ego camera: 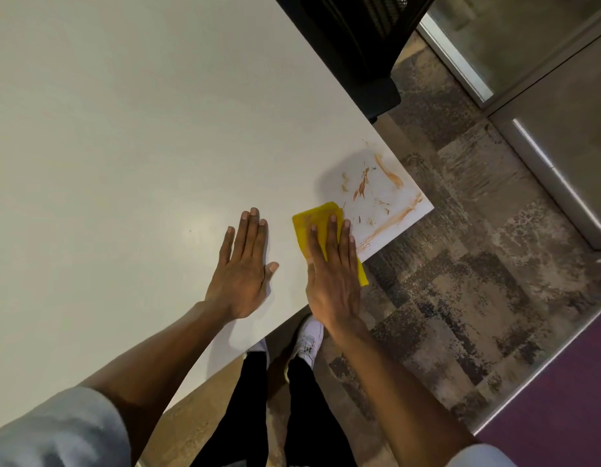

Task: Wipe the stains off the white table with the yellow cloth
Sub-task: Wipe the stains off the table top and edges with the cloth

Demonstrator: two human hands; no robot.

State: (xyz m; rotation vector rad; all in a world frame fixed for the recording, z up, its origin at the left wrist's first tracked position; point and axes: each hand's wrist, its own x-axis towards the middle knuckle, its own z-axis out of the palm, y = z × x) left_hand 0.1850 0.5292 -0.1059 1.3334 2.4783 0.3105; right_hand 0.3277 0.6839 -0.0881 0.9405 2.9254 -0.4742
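A: Table (123,129) fills the view, white, orange-brown stains (376,193) smeared at its near right corner.
B: And the hands?
A: Apart, both flat. Left hand (243,274) on bare table; right hand (332,281) spread on the cloth (321,219), yellow, just beside the stains, at the table edge
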